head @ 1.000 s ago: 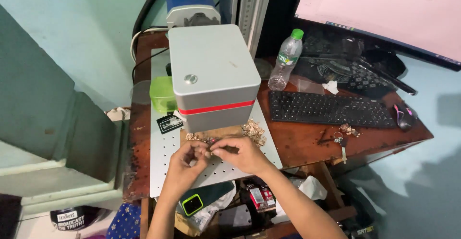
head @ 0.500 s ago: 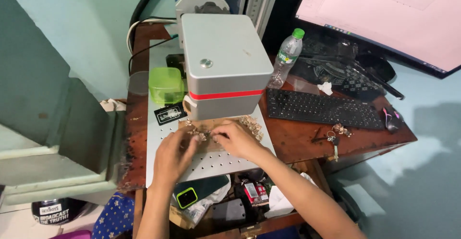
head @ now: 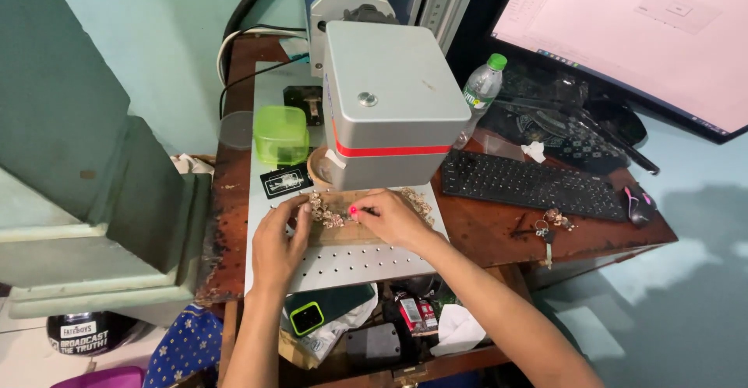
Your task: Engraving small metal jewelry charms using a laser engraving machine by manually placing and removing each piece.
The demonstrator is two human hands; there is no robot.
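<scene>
left hand (head: 279, 241) fingers curled loosely, tips touching the small metal pieces (head: 327, 215) on the wooden board (head: 343, 228), under the grey machine head (head: 389, 104); row runs left-right; right hand (head: 389, 218) pinches at its right end, equally near

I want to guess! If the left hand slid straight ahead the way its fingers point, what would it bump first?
Probably the small metal pieces at the left hand's fingertips; beyond them sits the black card. Depth is hard to judge.

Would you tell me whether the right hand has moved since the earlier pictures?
Cannot tell: the camera shifted, but the right hand stays on the wooden board below the grey machine head.
</scene>
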